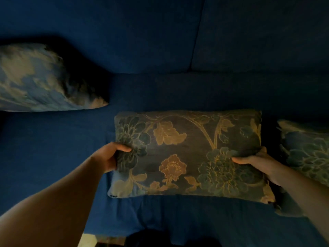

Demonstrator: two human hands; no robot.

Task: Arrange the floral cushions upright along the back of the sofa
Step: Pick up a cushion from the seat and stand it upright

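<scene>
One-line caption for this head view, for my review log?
Both hands, left hand and right hand, grip the middle floral cushion over the blue sofa, two other cushions alongside.

Deep blue sofa (pixel 160 41), floral cushions in muted blue-grey w/ gold.

We see the centre cushion (pixel 188 154): dusky blue-grey ground, gold-outlined stems & leaves, tan-gold leaf shapes, one orange-pink blossom near the middle, big teal-blue blooms at left & lower right. Left cushion (pixel 41 79): paler blue w/ cream-tan blotches, pattern blurred. Right cushion (pixel 309 154): blue w/ teal petals edged in gold, pale cream at top. Sofa fabric is plain dark navy throughout, no print.
</scene>
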